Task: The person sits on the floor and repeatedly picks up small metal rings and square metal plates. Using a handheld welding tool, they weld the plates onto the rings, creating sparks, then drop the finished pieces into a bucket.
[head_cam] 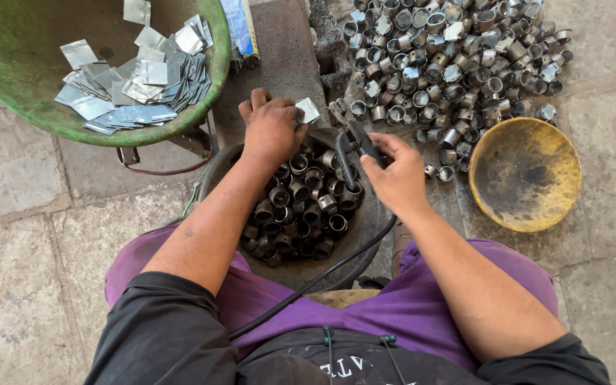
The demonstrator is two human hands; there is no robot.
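Observation:
My left hand point(272, 128) pinches a small flat metal sheet piece point(309, 110) above a dark round basin point(365, 257) filled with several dark metal rings point(301, 207). My right hand point(397, 175) grips a black tool handle point(356, 146) with a black cable point(308, 285) that runs down across my purple trousers. The tool's tip sits close to the sheet piece, between the two hands.
A green bowl point(8, 57) at the upper left holds several cut metal sheet squares point(137, 82). A big heap of shiny metal rings point(450, 57) lies on the stone floor at the upper right. A rusty yellow shallow dish point(525, 175) stands to the right.

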